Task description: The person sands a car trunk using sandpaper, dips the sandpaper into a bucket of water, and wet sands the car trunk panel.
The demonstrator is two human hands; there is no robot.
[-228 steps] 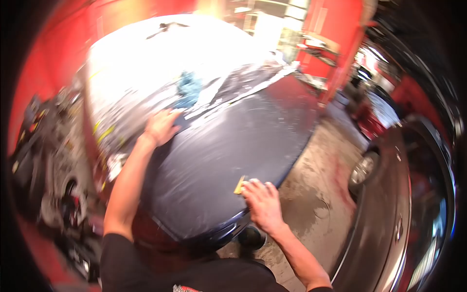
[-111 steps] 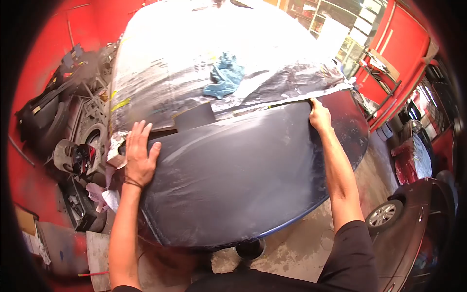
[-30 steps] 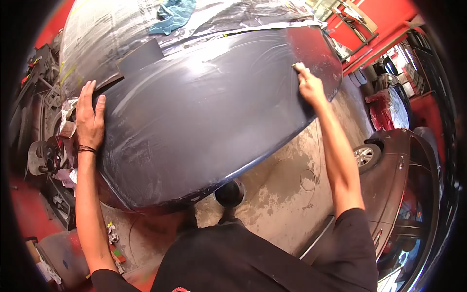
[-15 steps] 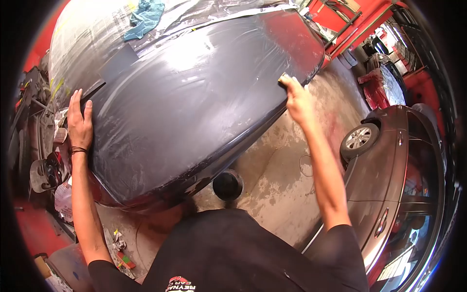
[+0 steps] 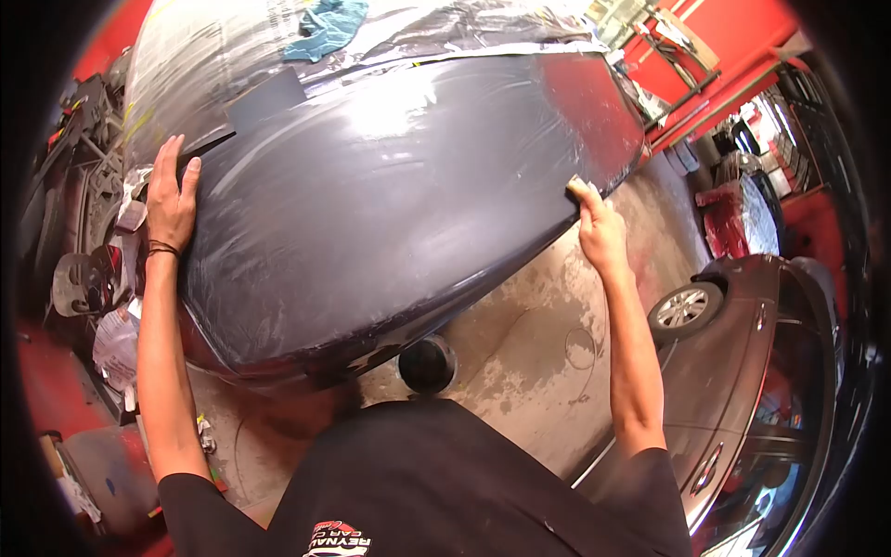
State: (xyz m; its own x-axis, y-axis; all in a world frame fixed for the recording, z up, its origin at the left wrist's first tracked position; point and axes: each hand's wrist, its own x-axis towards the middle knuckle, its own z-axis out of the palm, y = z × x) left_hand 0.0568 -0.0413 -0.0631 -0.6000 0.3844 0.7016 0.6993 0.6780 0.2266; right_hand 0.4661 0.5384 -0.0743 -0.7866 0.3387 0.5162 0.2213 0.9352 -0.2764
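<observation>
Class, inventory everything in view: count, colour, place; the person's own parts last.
Broad curved car panel: one, dark grey, red corner, centre
Crumpled cloth: one, blue, top
Masking sheeting: count unclear, pale, beyond panel
Flat rectangular sheet: one, dark grey, panel's far-left edge
Round container: one, black, on floor
Parked car: one, brown, right
Distant car bodywork: one, red and silvery, right
Jumbled parts: count unclear, mostly dark, left
Concrete floor: one, brownish, lower centre
Walls: count unclear, red, background
Small pad: one, yellowish, panel's right edge
Short-sleeved shirt: one, black, bottom
Left hand: one, bare, panel's left edge
Right hand: one, bare, holding the pad
</observation>
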